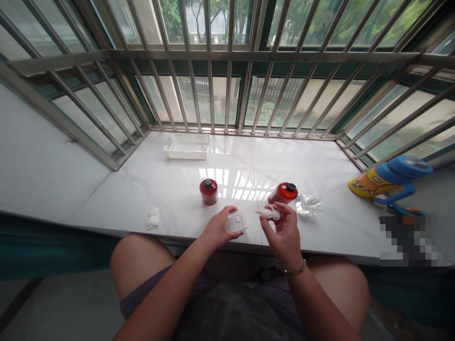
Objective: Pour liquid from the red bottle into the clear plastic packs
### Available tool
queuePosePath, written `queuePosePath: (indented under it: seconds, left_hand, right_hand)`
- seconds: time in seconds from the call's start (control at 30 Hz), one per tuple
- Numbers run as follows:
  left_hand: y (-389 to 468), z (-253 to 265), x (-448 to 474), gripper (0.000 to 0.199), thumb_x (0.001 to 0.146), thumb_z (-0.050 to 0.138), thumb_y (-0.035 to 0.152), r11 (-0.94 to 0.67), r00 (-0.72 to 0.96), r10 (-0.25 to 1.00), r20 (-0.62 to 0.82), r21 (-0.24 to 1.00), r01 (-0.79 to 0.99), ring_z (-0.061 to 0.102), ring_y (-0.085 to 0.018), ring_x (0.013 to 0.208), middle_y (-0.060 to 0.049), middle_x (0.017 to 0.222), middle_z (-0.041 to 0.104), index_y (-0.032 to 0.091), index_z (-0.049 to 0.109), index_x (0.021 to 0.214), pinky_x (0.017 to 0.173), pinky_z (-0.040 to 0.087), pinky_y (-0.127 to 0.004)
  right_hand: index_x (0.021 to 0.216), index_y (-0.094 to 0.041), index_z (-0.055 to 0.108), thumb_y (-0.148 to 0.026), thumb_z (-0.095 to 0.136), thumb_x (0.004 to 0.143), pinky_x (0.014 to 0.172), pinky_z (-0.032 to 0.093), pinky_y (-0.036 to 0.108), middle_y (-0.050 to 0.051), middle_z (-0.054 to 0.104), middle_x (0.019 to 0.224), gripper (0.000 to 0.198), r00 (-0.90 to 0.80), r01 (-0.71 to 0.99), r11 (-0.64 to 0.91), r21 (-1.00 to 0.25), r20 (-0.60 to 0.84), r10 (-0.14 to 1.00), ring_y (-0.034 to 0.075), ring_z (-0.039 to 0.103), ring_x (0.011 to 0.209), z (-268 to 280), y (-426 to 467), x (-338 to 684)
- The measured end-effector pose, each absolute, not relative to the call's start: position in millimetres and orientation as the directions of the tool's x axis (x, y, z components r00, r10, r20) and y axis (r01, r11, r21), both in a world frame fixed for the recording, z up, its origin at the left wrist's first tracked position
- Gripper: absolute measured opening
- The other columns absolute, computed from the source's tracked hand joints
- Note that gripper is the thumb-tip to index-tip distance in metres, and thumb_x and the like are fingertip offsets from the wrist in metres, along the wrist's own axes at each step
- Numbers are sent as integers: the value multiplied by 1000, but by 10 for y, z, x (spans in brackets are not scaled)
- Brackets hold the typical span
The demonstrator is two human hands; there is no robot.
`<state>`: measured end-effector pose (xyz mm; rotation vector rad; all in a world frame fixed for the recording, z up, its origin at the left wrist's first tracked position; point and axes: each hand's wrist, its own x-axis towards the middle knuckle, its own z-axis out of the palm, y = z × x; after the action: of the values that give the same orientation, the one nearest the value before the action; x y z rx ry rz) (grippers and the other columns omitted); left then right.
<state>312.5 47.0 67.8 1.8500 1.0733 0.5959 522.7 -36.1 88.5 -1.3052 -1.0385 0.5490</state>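
Note:
My left hand (221, 226) grips a small clear plastic box (237, 221) by its sides, between thumb and fingers, just above the front of the white counter. In my right hand (283, 226), thumb and fingertips pinch a small white piece with a pointed tip (267, 214). That tip points left, toward the box, and the two are apart. Beyond my right hand stands a red bottle (283, 192) with a black top. A second red bottle (208, 191), also black-topped, stands upright beyond my left hand. Another clear plastic package (309, 205) lies right of my right hand.
A white perforated basket (187, 147) sits at the back left. At the front left lies a crumpled white tissue (152, 219). A blue and yellow flask (387, 177) stands at the right. Metal window bars (231, 94) line the counter's back edge (245, 135).

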Motion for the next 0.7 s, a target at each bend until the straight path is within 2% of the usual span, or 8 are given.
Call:
queuePosePath:
  seconds: [0.2,0.37,0.53,0.7]
  left_hand:
    - [466,711,3133,73,70,94,31,-234,506,862,-17,873,427,71,-30,128,-8,137,74,27,60,135,111,57,-43]
    - [466,748,3133,71,70,94,29,-218,499,866,-39,868,445,72,-30,127,-7,137,74,27,61,134,110,58,-43]
    - [464,764,3131,71,71,93,30,-209,490,870,-52,861,463,72,-31,127,-7,138,74,27,61,134,110,58,-44]
    - [462,788,3140,70,72,92,29,-209,488,871,-59,854,476,71,-31,129,-8,139,73,26,60,134,111,56,-45]
  right_hand:
    - [138,-25,53,-42,79,92,95,64,47,10,70,121,56,478,363,115,-925,291,829,25,73,106,553,-409,5621]
    - [136,-23,55,-45,80,90,94,62,48,9,75,116,58,482,453,28,-891,271,833,25,73,103,364,-497,5927]
    - [135,-22,56,-47,79,88,85,62,44,11,76,118,58,479,529,-32,-848,268,836,25,71,97,263,-567,6109]
    - [139,-22,55,-47,77,90,96,63,49,13,75,121,60,460,574,-26,-819,296,837,26,74,106,174,-624,6250]
